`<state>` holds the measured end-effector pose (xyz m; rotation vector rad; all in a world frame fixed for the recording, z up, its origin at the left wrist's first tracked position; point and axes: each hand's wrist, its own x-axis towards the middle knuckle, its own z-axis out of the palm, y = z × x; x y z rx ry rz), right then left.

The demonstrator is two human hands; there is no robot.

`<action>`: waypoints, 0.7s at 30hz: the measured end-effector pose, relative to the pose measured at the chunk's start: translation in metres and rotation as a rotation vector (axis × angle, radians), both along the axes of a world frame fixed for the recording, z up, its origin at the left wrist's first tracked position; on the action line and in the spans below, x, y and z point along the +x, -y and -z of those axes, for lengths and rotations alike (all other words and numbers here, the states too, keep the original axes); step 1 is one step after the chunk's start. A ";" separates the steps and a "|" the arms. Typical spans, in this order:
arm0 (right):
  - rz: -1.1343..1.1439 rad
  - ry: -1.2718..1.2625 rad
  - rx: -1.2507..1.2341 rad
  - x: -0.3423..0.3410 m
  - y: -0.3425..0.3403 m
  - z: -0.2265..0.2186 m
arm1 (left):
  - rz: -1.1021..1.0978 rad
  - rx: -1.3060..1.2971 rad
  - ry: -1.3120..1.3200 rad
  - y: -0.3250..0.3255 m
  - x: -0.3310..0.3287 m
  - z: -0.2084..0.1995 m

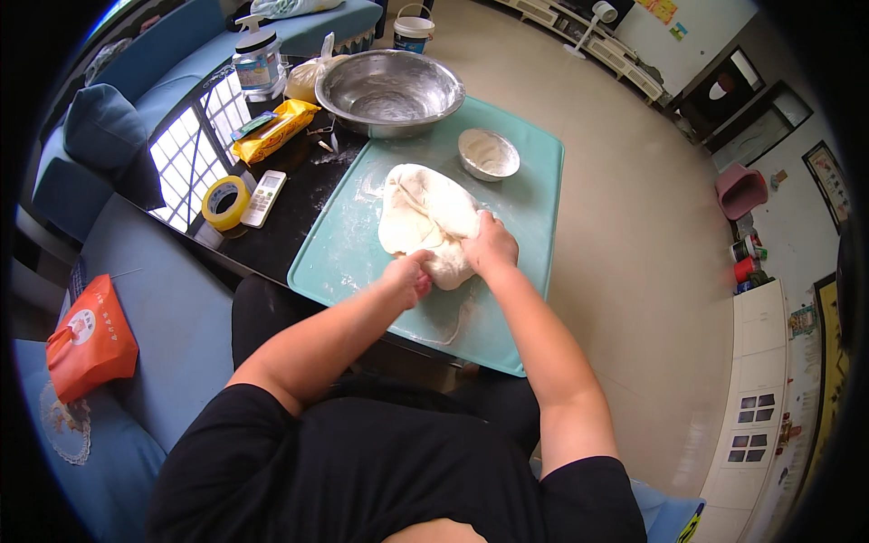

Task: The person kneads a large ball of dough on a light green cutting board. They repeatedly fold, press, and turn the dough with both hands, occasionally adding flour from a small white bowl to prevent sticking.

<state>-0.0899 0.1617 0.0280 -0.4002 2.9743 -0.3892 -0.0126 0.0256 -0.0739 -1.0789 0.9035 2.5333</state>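
Note:
A large pale lump of dough (421, 213) lies on a floured turquoise board (348, 262), its surface creased and folded. My left hand (409, 276) grips the dough's near edge, thumb on top and fingers curled beneath. On the dough's right side, my right hand (491, 244) is closed around its edge, with the fingertips partly hidden. Beyond the dough stands a small metal bowl (489, 156) holding white flour. A wide steel basin (389, 93), dusted white inside, overlaps the far left part of the board.
Left of the board, the black table (303, 195) carries a yellow tape roll (225, 203), a white remote control (263, 199), a yellow packet (276, 131) and a pump bottle (258, 63). An orange bag (95, 339) rests on the blue sofa (167, 317). Tiled floor (625, 226) lies to the right.

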 end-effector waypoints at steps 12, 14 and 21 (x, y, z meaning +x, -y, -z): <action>-0.245 0.323 -0.053 0.091 -0.016 -0.016 | 0.933 -1.779 -0.462 -0.008 -0.002 -0.145; -0.309 0.250 0.014 0.092 -0.022 -0.010 | 0.914 -2.099 -0.689 -0.019 -0.011 -0.138; -0.422 0.231 0.233 0.062 -0.056 -0.016 | 1.098 -2.128 -1.016 -0.039 -0.046 -0.087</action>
